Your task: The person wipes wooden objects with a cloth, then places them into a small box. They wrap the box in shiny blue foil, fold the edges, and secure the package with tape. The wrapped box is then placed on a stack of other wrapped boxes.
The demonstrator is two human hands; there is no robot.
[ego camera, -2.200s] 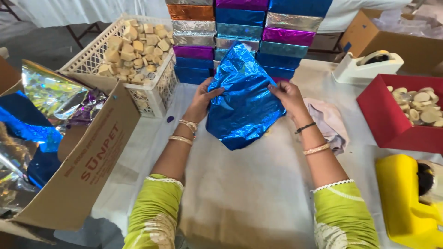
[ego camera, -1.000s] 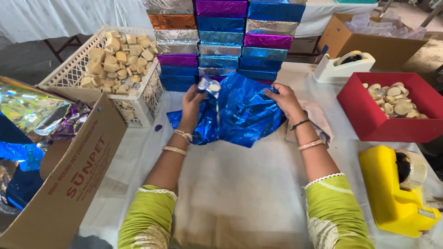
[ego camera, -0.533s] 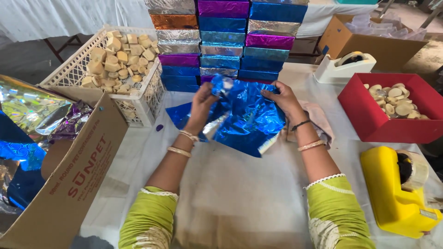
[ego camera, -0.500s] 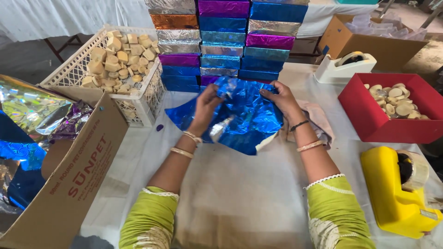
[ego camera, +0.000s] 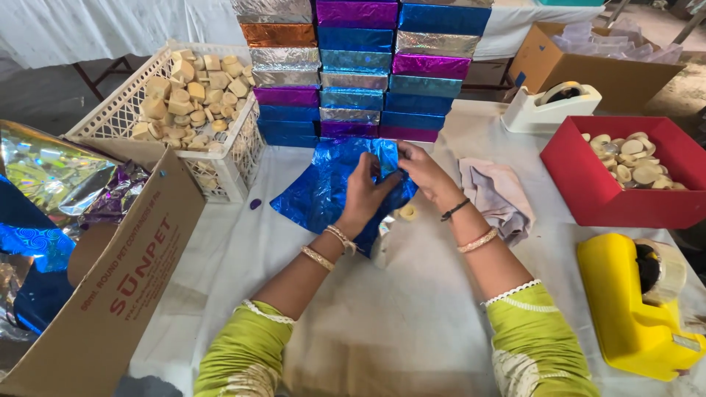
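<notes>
- The left hand point(ego camera: 365, 192) lies curled on a crinkled sheet of shiny blue foil wrapping paper point(ego camera: 323, 192), fingers bent into the folds and gripping them; from here only its back shows, so what is under the palm stays hidden.
- The right hand point(ego camera: 419, 169) meets it from the other side, fingertips pinching the foil's upper edge; the two hands touch over the middle of the sheet.
- That foil rests on the white-covered table point(ego camera: 412, 316), just in front of a tall stack of foil-wrapped boxes in blue, purple, silver and copper point(ego camera: 358, 70), whose top is cut off by the frame.
- A small round pale disc point(ego camera: 407, 212) peeks out beside the foil under the right wrist; a silvery scrap below the left wrist is too unclear to name.
- A crumpled pinkish-grey cloth point(ego camera: 500, 197) lies just right of the right forearm.
- To the left, a white plastic lattice crate of tan blocks point(ego camera: 184, 110), and an open brown cardboard carton holding loose foil sheets point(ego camera: 118, 272), partly cut off.
- To the right, a red box of pale round pieces point(ego camera: 625, 173), a white tape dispenser point(ego camera: 548, 109), and a yellow tape dispenser point(ego camera: 636, 309) near the edge.
</notes>
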